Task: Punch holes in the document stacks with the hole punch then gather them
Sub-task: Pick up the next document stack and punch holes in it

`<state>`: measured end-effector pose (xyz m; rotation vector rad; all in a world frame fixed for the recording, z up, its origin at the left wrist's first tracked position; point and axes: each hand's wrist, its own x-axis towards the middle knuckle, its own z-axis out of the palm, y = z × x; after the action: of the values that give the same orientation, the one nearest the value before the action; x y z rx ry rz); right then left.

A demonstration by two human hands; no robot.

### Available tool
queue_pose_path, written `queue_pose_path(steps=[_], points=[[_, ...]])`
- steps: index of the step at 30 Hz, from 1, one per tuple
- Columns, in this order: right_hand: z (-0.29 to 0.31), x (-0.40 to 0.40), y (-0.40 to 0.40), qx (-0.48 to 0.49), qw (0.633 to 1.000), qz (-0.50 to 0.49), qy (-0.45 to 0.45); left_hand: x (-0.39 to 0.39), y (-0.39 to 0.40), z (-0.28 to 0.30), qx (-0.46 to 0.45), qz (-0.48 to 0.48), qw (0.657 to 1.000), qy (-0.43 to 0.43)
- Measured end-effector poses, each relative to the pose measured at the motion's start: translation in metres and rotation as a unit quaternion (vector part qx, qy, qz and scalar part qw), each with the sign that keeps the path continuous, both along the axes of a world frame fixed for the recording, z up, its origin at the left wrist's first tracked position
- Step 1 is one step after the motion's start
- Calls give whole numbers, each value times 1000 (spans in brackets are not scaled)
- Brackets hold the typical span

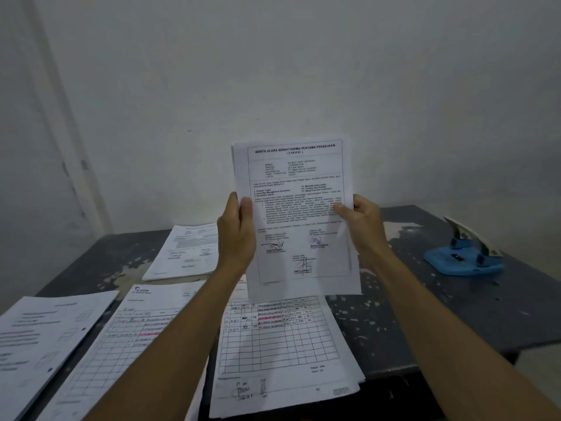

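I hold a stack of printed documents [296, 220] upright in the air above the table, its printed face toward me. My left hand [238, 230] grips its left edge with the thumb on the front. My right hand [362, 224] grips the right edge the same way. A blue hole punch [464, 256] with a raised metal lever stands on the table far to the right, apart from both hands. Under the held stack lies a stack with a ruled table form [282, 347].
The dark, paint-flecked table [425, 317] bears three more paper stacks: one at the back [185, 253], one with a ruled form [127, 338] under my left forearm, one at the far left [39, 338]. A white wall stands right behind the table.
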<state>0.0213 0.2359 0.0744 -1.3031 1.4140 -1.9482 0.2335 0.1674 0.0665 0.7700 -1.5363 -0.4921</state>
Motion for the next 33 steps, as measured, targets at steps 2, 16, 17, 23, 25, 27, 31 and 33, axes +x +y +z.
queue_pose_path(steps=[2, 16, 17, 23, 25, 27, 31, 33], points=[[12, -15, 3, 2, 1000, 7, 2, -10, -3, 6, -7, -14, 1000, -6], [27, -148, 19, 71, 978, -167, 102, -145, -17, -9, 81, -63, 994, -22], [27, -161, 19, 73, 969, -198, 130, -155, -18, -13, 92, -68, 993, -24], [10, -240, 19, 165, 900, -302, 268, -210, -22, -42, 180, -91, 978, -59], [2, -262, 18, 219, 890, -282, 284, -226, -21, -53, 210, -93, 971, -70], [-6, -278, 16, 264, 893, -237, 278, -240, -20, -64, 234, -93, 964, -86], [-21, -296, 14, 329, 900, -165, 232, -266, -21, -79, 272, -93, 953, -100], [-26, -301, 12, 350, 900, -145, 218, -279, -22, -82, 297, -93, 945, -97]])
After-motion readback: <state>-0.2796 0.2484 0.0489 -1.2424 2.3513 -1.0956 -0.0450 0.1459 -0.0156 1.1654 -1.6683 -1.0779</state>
